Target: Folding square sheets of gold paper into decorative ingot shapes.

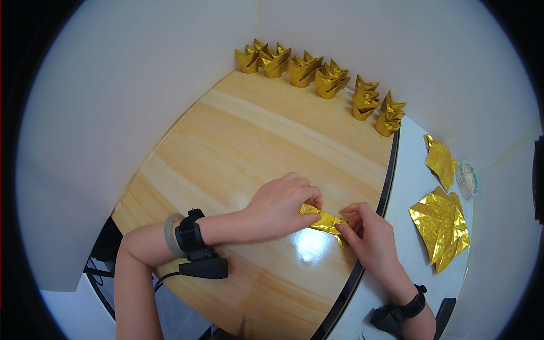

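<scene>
Between my two hands is a folded strip of gold foil paper point(327, 222), held low over the wooden table near its right edge. My left hand point(284, 205) pinches the strip's left end between thumb and fingers. At the other end, my right hand point(369, 235) grips it with thumb and forefinger. A loose corner of the foil hangs down beside the right thumb. Part of the strip's left end is hidden under the left fingers.
Several folded gold paper shapes point(303, 69) with pointed tops stand in a row along the wooden table's point(226, 147) far edge. Gold foil sheets point(441, 226), more foil point(441, 160) and a pale beaded coil point(468, 180) lie on the white surface point(416, 156) at right. Walls rise behind.
</scene>
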`<state>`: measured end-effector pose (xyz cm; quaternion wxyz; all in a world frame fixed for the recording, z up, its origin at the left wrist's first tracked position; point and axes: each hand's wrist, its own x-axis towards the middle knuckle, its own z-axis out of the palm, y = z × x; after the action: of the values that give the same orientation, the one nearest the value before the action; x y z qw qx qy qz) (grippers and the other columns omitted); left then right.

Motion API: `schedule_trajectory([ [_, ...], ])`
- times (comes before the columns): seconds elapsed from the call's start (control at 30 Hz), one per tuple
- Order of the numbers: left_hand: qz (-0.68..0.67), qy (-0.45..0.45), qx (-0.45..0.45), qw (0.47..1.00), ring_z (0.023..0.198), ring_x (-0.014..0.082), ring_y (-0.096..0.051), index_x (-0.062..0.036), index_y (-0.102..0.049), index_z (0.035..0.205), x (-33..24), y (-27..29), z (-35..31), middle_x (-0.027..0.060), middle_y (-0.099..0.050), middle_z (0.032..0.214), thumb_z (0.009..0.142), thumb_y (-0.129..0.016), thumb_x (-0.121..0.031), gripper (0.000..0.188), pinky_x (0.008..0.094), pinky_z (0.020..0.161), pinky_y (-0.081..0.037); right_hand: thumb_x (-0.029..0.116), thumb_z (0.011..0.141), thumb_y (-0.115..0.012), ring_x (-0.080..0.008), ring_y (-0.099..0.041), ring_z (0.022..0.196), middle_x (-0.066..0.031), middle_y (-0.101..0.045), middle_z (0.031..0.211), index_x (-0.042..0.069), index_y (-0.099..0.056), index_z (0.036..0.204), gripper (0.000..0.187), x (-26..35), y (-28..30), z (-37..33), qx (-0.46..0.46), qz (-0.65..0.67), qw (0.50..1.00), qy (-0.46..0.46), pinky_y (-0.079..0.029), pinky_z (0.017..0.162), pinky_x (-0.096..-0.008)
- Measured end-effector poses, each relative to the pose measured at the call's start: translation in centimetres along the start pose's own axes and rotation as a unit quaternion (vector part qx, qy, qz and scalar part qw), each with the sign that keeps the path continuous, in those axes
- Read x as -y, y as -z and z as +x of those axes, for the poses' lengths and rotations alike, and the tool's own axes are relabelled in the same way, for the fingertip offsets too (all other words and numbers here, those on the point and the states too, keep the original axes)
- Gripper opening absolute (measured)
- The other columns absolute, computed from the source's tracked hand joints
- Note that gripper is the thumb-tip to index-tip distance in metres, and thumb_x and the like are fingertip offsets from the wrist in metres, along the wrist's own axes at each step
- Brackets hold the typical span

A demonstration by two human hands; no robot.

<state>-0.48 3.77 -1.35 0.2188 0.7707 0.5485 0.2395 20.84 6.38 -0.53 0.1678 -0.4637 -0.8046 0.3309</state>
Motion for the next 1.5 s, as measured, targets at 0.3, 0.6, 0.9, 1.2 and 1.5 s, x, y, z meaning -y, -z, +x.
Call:
schedule_trajectory([
  [0.3, -0.021, 0.051, -0.003, 0.998, 0.088, 0.0234, -0.053, -0.0098, -0.061, 0.088, 0.0, 0.0, 0.1, 0.005, -0.056, 0.083, 0.078, -0.064, -0.02, 0.014, 0.0335, 0.072, -0.044, 0.01, 0.08, -0.067, -0.0232, -0.061, 0.07, -0.0103, -0.057, 0.084, 0.004, -0.053, 0.096, 0.022, -0.3, -0.3, 0.2, -0.016, -0.014, 0.999, 0.039, -0.049, 0.06, -0.0324],
  [0.6, 0.066, -0.216, -0.059, 0.972, 0.089, 0.0235, -0.052, -0.0097, -0.063, 0.094, 1.1, -0.2, 0.4, 0.0063, -0.054, 0.092, 0.078, -0.064, -0.008, 0.016, 0.0337, 0.073, -0.045, 0.009, 0.08, -0.066, -0.0253, -0.059, 0.077, -0.0102, -0.055, 0.085, 0.005, -0.053, 0.095, 0.02, -0.5, -0.5, 0.2, -0.024, -0.058, 0.993, 0.099, -0.048, 0.064, -0.0349],
  [0.9, -0.019, -0.195, 0.045, 0.98, 0.087, 0.0242, -0.052, -0.0148, -0.064, 0.108, 1.3, -0.7, 0.0, 0.0064, -0.053, 0.093, 0.082, -0.058, -0.003, 0.03, 0.0321, 0.072, -0.045, 0.015, 0.076, -0.07, -0.0278, -0.049, 0.085, -0.0086, -0.052, 0.09, 0.005, -0.052, 0.096, 0.028, -1.1, -0.6, 0.3, -0.053, -0.197, 0.962, 0.18, -0.042, 0.075, -0.0365],
  [1.2, -0.001, -0.223, 0.057, 0.973, 0.088, 0.0256, -0.05, -0.0165, -0.063, 0.116, 1.6, -1.0, 0.1, 0.0099, -0.05, 0.093, 0.082, -0.056, 0.0, 0.038, 0.0322, 0.075, -0.043, 0.036, 0.079, -0.065, -0.0286, -0.042, 0.119, -0.009, -0.048, 0.127, 0.005, -0.044, 0.131, 0.064, -1.2, 1.4, -1.2, 0.042, -0.342, 0.895, 0.284, -0.035, 0.1, -0.0412],
  [1.5, -0.014, -0.226, 0.08, 0.971, 0.09, 0.0244, -0.047, -0.0129, -0.061, 0.119, 1.5, -0.6, 0.0, 0.0093, -0.049, 0.094, 0.083, -0.061, -0.01, 0.036, 0.032, 0.075, -0.043, 0.063, 0.07, -0.057, -0.0291, -0.031, 0.133, -0.0059, -0.038, 0.143, 0.007, -0.038, 0.138, 0.09, -0.1, 3.7, -2.6, 0.123, -0.39, 0.892, 0.194, -0.027, 0.107, -0.0475],
])
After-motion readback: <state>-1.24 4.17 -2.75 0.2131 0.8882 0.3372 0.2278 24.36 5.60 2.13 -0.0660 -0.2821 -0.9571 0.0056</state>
